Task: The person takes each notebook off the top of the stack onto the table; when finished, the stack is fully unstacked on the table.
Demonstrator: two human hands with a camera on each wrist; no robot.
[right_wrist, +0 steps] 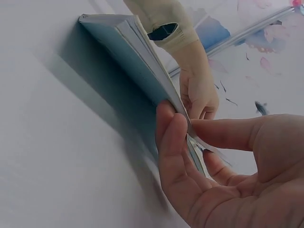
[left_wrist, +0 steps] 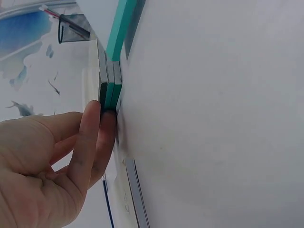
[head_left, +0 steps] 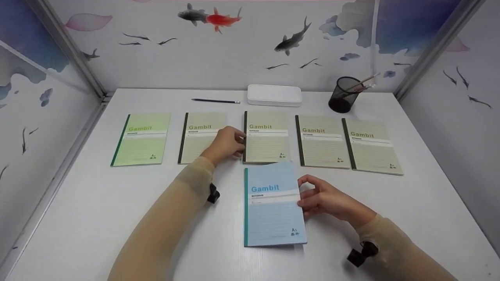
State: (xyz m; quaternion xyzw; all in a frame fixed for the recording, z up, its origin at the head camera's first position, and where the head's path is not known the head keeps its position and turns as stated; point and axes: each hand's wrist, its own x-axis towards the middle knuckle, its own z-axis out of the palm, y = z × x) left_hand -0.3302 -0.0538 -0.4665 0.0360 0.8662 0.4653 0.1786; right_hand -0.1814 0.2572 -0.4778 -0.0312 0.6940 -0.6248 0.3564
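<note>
Blue notebook in the right hand, just short of the middle stack

Table [head_left: 78, 242]: white; it carried the whole spread.

Blue notebook [head_left: 275, 218]: tilted over the near half, about midway between the side edges, shadow beneath. Long axis ran near edge to far, spine toward the left edge. It lay left of the right hand [head_left: 322, 199], whose thumb and fingers pinched its right side.

Middle beige notebook [head_left: 269, 144]: directly beyond, toward the far edge, long axis nearly in line with the blue one's. Left wrist view showed two green-spined notebooks [left_wrist: 113, 92] under it. The left hand [head_left: 225, 145], nearer to this stack, had fingertips against its spine side, grasping nothing. Whether blue cover touched beige, could not tell.

Rest of row: green notebook [head_left: 142, 148] nearest the left edge, then a second beige notebook [head_left: 193, 145]; two more, fourth notebook [head_left: 324, 150] and fifth notebook [head_left: 375, 156], toward the right edge.

White case [head_left: 274, 96]: by the far edge.

Mesh cup [head_left: 340, 104]: near the far right corner.

Black pencil [head_left: 215, 101]: along the far edge, left of the case.
</note>
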